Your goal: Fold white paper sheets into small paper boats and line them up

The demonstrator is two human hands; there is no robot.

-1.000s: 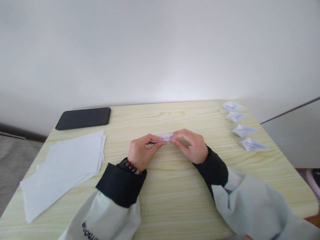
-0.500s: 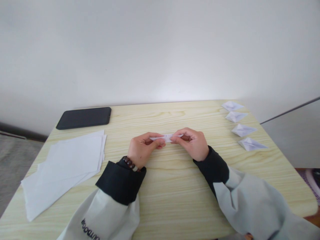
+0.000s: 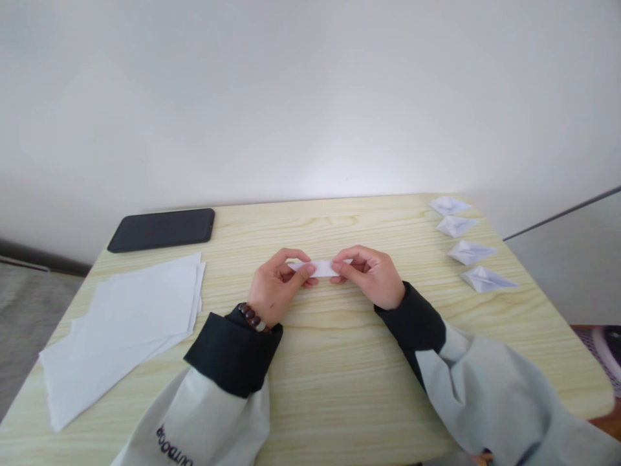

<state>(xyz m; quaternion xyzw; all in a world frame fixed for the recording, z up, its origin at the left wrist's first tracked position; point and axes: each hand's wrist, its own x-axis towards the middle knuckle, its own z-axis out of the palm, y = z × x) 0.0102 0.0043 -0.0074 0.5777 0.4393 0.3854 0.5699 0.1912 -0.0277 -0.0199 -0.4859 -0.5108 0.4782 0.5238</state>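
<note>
A small strip of folded white paper (image 3: 322, 268) with pointed ends is held level just above the middle of the table. My left hand (image 3: 279, 285) pinches its left end, thumb on the near face. At the other end my right hand (image 3: 371, 275) grips it between thumb and fingers. Parts of both ends are hidden behind the fingers. Several finished-looking folded paper boats stand in a column along the right side, the nearest paper boat (image 3: 486, 279) being closest to my right hand.
Overlapping sheets of white paper (image 3: 140, 304) lie on the left of the wooden table (image 3: 320, 388). Behind them rests a black smartphone (image 3: 162, 230). A white wall (image 3: 310, 97) rises at the table's back edge.
The folded paper has tilted so that more of its flat face shows. My left fingers have lifted and shifted slightly left along it; both hands keep hold.
</note>
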